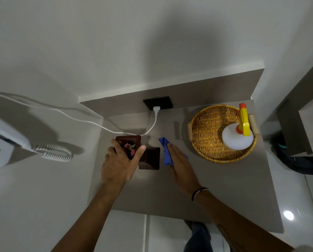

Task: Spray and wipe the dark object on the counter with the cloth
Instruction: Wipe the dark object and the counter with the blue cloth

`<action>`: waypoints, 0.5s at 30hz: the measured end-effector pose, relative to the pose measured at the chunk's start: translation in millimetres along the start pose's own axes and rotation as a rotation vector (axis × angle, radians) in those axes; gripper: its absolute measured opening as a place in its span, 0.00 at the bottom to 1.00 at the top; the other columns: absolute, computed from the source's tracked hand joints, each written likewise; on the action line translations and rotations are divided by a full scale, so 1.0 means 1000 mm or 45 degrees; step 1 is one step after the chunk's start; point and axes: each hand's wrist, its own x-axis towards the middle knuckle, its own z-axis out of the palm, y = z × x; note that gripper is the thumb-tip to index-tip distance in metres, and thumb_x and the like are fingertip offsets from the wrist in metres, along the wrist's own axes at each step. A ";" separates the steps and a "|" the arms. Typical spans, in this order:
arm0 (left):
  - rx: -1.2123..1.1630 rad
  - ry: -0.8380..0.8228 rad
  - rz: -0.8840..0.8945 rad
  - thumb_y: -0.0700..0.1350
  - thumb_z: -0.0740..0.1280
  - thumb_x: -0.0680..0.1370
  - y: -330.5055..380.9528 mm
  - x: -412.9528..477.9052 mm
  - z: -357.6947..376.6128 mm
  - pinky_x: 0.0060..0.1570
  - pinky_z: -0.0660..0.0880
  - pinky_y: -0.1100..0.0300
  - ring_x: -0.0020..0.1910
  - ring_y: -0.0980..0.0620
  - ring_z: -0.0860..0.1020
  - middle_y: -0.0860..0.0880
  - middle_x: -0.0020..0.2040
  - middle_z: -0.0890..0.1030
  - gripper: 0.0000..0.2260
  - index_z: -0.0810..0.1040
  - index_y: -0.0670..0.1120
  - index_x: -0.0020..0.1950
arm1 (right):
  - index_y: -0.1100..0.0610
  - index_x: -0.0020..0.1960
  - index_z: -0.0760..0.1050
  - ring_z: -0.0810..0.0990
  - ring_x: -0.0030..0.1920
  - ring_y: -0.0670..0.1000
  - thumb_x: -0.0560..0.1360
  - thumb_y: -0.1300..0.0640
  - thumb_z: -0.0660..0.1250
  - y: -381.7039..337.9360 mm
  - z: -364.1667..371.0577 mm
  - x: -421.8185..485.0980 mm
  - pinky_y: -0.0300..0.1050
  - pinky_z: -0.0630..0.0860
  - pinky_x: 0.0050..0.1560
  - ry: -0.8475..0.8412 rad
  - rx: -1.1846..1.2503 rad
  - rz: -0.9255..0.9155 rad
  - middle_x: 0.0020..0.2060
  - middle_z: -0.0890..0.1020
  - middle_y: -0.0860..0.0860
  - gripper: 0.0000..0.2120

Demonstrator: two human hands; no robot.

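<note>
A dark brown square lid (128, 144) with a pink flower pattern is gripped from above by my left hand (120, 164), its edges between thumb and fingers. Right beside it, a matching dark brown open box (150, 160) sits on the grey counter (225, 188). My right hand (181, 162) lies flat, fingers together, on a crumpled blue cloth (165, 151) just right of the box. A white spray bottle (237, 136) with a yellow and orange trigger head stands in a round wicker basket (206, 135) at the counter's back right.
A white cable runs from a plug in the black wall socket (158, 105) across the counter's back to the left. A white wall phone (1, 142) with a coiled cord (58, 153) hangs at the left. A dark bag (297, 160) sits right of the counter.
</note>
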 end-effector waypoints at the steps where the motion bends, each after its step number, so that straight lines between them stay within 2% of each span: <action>1: -0.057 -0.023 0.027 0.86 0.48 0.66 -0.004 0.002 -0.003 0.70 0.71 0.37 0.76 0.33 0.68 0.35 0.80 0.65 0.61 0.48 0.42 0.85 | 0.66 0.80 0.56 0.60 0.82 0.60 0.82 0.71 0.62 0.000 0.001 -0.001 0.58 0.56 0.83 0.003 0.010 0.005 0.80 0.62 0.62 0.30; 3: -0.075 -0.044 0.211 0.87 0.54 0.64 -0.015 0.007 -0.008 0.77 0.64 0.38 0.83 0.36 0.59 0.41 0.85 0.56 0.62 0.47 0.48 0.86 | 0.66 0.80 0.57 0.61 0.81 0.60 0.82 0.71 0.62 0.000 0.001 -0.002 0.58 0.57 0.83 0.010 0.017 0.015 0.80 0.63 0.62 0.29; 5: 0.062 -0.062 0.506 0.86 0.60 0.62 -0.029 0.017 -0.011 0.80 0.51 0.40 0.86 0.42 0.45 0.47 0.88 0.42 0.63 0.42 0.55 0.87 | 0.67 0.80 0.58 0.63 0.81 0.60 0.82 0.70 0.62 0.001 0.002 -0.004 0.60 0.59 0.82 0.020 0.030 0.029 0.79 0.64 0.62 0.28; 6: 0.128 -0.077 0.627 0.85 0.62 0.62 -0.035 0.023 -0.012 0.80 0.50 0.39 0.86 0.43 0.43 0.48 0.88 0.41 0.63 0.43 0.56 0.87 | 0.67 0.80 0.58 0.63 0.80 0.60 0.82 0.70 0.62 0.002 0.003 -0.005 0.61 0.59 0.82 0.019 0.044 0.038 0.79 0.65 0.62 0.28; 8: 0.103 -0.115 0.727 0.82 0.67 0.62 -0.043 0.032 -0.011 0.81 0.59 0.36 0.86 0.43 0.50 0.47 0.87 0.51 0.62 0.50 0.53 0.87 | 0.67 0.80 0.57 0.64 0.80 0.60 0.82 0.70 0.62 0.003 0.005 -0.006 0.63 0.60 0.81 0.015 0.077 0.055 0.79 0.64 0.62 0.28; 10: 0.003 -0.080 0.725 0.78 0.73 0.61 -0.045 0.037 -0.010 0.75 0.70 0.40 0.80 0.45 0.62 0.46 0.81 0.64 0.59 0.60 0.51 0.84 | 0.65 0.81 0.57 0.62 0.81 0.58 0.82 0.70 0.62 0.000 0.009 -0.003 0.62 0.59 0.81 0.017 0.102 0.051 0.80 0.63 0.58 0.29; 13: -0.102 -0.045 0.699 0.82 0.72 0.56 -0.041 0.035 -0.005 0.69 0.71 0.51 0.69 0.48 0.71 0.49 0.71 0.73 0.58 0.69 0.48 0.77 | 0.59 0.82 0.54 0.59 0.82 0.54 0.81 0.70 0.62 -0.013 0.016 0.005 0.59 0.57 0.83 0.023 0.138 0.003 0.81 0.59 0.54 0.32; 15: -0.204 -0.023 0.723 0.83 0.72 0.55 -0.040 0.030 0.000 0.66 0.70 0.53 0.64 0.52 0.70 0.52 0.66 0.73 0.57 0.72 0.46 0.73 | 0.60 0.83 0.54 0.57 0.83 0.52 0.81 0.65 0.60 -0.027 0.021 0.012 0.53 0.55 0.84 0.008 0.125 -0.066 0.83 0.58 0.54 0.32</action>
